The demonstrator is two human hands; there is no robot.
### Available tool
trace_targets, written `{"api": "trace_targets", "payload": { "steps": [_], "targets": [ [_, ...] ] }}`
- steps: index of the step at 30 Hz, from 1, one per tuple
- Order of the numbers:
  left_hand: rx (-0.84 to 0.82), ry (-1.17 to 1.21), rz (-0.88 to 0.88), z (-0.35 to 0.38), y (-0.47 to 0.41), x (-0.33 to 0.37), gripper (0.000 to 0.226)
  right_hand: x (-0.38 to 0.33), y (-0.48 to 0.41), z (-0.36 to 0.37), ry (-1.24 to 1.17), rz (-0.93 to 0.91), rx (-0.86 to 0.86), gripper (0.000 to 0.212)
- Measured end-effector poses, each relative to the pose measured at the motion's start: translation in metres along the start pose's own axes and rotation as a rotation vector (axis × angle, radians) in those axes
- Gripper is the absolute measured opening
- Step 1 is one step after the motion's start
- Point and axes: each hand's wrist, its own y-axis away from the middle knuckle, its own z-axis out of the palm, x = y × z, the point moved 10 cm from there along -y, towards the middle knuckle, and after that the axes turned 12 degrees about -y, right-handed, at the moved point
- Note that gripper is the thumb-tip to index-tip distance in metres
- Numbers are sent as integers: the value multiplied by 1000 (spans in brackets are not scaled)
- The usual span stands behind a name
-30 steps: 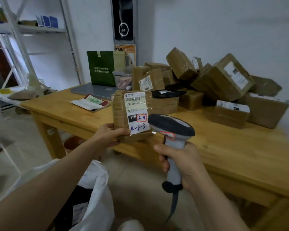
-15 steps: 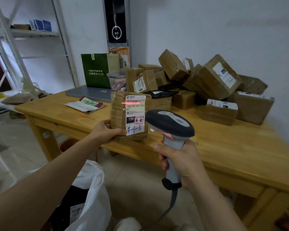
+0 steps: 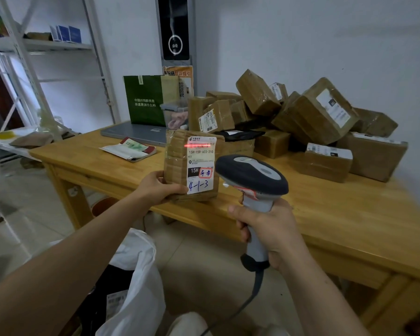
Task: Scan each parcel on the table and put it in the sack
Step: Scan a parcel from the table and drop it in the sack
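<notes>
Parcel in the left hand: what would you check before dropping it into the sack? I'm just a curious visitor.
1. Left hand grips parcel at its lower left edge: ok.
2. Red scan line crosses the barcode at the top of the label: ok.
3. Scan actually registered: cannot tell.
4. Right hand holds scanner by its handle: ok.
5. Sack mouth open to receive it: ok.

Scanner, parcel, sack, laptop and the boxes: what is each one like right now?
Scanner: held in the right hand, red line lit on the label.
Parcel: held upright in the left hand, label towards the scanner.
Sack: mouth open, something dark inside.
Laptop: lid closed, flat on the table.
Boxes: taped shut, heaped on the table.
</notes>
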Motion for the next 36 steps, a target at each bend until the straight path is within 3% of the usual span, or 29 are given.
{"api": "trace_targets", "payload": {
  "steps": [4,8,14,18,20,23,28,34,36],
  "targets": [
    [-5,-20,-10,-7,6,-3,76,2,0,5,-21,1,-22,15],
    [60,-126,-28,-66,32,-9,52,13,2,25,-58,54,-107,13],
    [-56,-428,-266,-171,89,-94,44,55,13,79,-83,173,-240,12],
    [-136,-802,-511,-199,112,-184,74,84,18,107,-67,239,-284,14],
    [-134,-1031,-550,-194,112,-224,78,96,20,117,-58,274,-295,14],
    [-158,-1212,-516,-165,109,-269,79,110,22,124,-49,323,-307,13],
    [-228,-1170,-325,-102,93,-310,82,126,21,123,-9,367,-294,15],
    [-326,-1082,-179,-51,76,-330,55,136,14,116,-32,380,-263,16],
    [-392,-1196,-127,-39,74,-337,46,137,11,112,-34,383,-258,17]
  ]
}}
